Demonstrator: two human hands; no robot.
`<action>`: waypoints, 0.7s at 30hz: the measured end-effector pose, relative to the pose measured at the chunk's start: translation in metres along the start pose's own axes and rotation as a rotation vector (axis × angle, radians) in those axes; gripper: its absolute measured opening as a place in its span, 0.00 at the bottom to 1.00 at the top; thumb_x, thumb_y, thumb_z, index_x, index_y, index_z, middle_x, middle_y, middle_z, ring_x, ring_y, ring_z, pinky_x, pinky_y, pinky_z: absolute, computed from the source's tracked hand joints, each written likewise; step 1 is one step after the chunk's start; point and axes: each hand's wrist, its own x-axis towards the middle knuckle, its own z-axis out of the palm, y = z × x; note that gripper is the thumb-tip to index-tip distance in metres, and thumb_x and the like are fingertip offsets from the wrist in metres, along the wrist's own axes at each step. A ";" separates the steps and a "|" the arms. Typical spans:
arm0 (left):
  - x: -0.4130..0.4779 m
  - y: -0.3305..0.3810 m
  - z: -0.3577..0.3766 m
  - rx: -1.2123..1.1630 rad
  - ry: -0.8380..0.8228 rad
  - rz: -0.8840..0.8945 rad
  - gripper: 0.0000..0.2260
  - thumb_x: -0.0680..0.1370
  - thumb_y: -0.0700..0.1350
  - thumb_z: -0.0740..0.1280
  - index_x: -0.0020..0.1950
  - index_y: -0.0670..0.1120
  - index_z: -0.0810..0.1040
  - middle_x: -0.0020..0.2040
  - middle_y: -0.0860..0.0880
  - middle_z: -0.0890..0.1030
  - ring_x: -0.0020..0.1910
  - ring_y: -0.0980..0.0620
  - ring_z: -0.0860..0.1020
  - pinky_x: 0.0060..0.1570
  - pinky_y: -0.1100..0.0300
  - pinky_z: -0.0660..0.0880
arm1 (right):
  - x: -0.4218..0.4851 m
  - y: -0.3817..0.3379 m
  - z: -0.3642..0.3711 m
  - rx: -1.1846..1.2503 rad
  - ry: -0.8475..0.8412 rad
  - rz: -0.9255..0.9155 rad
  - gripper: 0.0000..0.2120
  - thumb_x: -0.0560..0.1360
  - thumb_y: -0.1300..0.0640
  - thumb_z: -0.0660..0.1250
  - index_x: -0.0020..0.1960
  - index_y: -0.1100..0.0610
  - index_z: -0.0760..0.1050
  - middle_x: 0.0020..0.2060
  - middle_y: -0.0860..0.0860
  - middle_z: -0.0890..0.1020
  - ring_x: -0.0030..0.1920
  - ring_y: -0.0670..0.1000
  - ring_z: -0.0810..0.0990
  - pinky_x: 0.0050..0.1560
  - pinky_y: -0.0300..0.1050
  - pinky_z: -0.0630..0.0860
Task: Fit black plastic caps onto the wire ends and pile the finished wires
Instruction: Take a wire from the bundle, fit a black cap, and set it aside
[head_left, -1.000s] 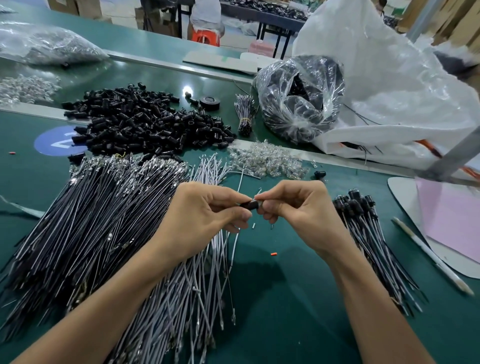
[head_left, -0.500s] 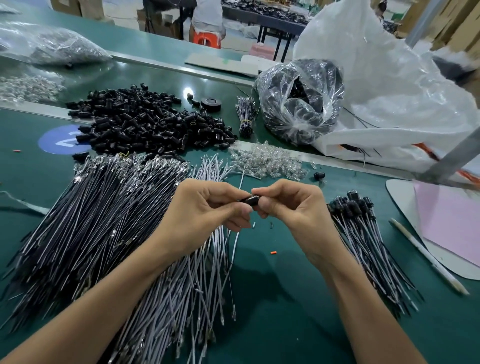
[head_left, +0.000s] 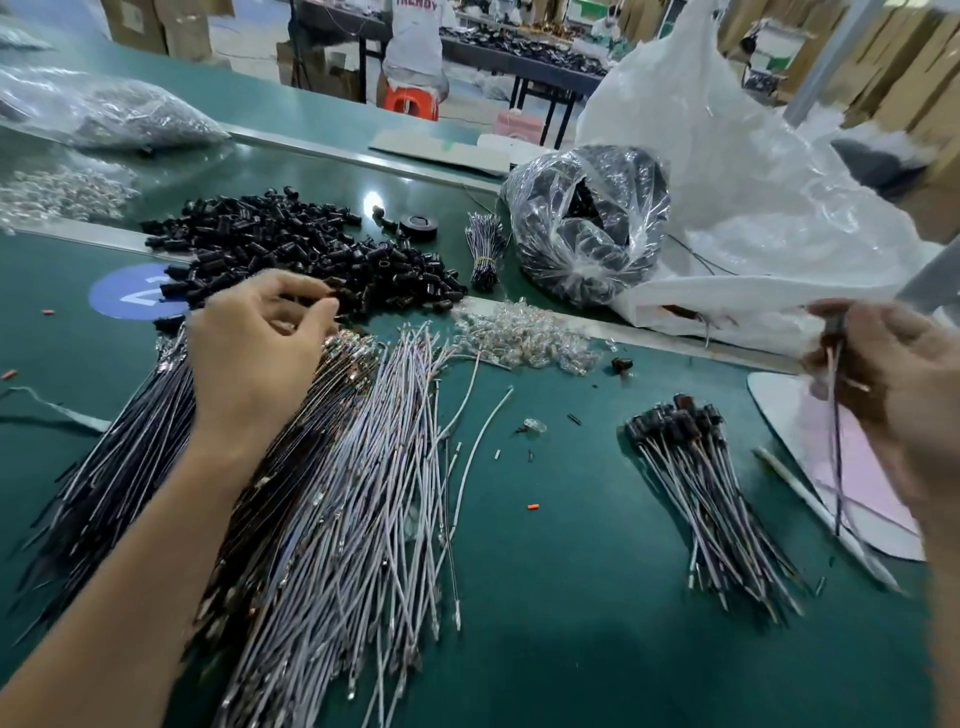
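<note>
Wires without caps (head_left: 332, 493) lie in one broad fan at the left of the green table (head_left: 571, 597), dark ones outermost and pale ones inward, far too many for us to count. Our left hand (head_left: 260, 353) hovers over their far ends, at the near edge of the single heap of black caps (head_left: 291, 249). Its fingers are loosely curled, thumb and forefinger apart, and we see nothing between them, though blur softens the fingertips. Right of the heap lie one tied bundle of wires (head_left: 483, 249), one mound of clear plastic bits (head_left: 519, 338) and one stray cap (head_left: 621, 365). Further right, one pile of finished wires (head_left: 711, 483) rests on the table, caps pointing away from us. At the far right our right hand (head_left: 898, 395), badly blurred and cut by the frame edge, pinches one capped wire (head_left: 836, 467) by its top end. The wire hangs straight down above the table, apart from the finished pile.
</note>
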 end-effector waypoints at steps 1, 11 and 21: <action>0.004 -0.004 -0.004 0.170 -0.038 0.020 0.04 0.74 0.50 0.74 0.48 0.52 0.83 0.37 0.57 0.82 0.34 0.61 0.79 0.30 0.68 0.74 | 0.002 0.004 -0.006 -0.164 -0.018 0.022 0.13 0.72 0.45 0.66 0.50 0.52 0.81 0.33 0.44 0.82 0.33 0.41 0.79 0.32 0.31 0.75; 0.002 -0.004 -0.004 0.538 -0.295 -0.126 0.06 0.70 0.45 0.78 0.40 0.52 0.82 0.35 0.57 0.79 0.41 0.52 0.78 0.44 0.57 0.74 | -0.005 0.035 0.044 -1.000 -0.024 0.087 0.22 0.78 0.46 0.65 0.68 0.55 0.73 0.64 0.61 0.70 0.61 0.63 0.73 0.66 0.54 0.66; 0.005 -0.003 -0.009 0.174 -0.053 -0.087 0.07 0.68 0.45 0.79 0.37 0.53 0.82 0.34 0.58 0.81 0.34 0.62 0.77 0.37 0.63 0.71 | -0.040 0.028 0.154 -0.636 -0.265 -0.306 0.08 0.78 0.54 0.67 0.51 0.55 0.83 0.45 0.47 0.80 0.38 0.40 0.74 0.42 0.29 0.68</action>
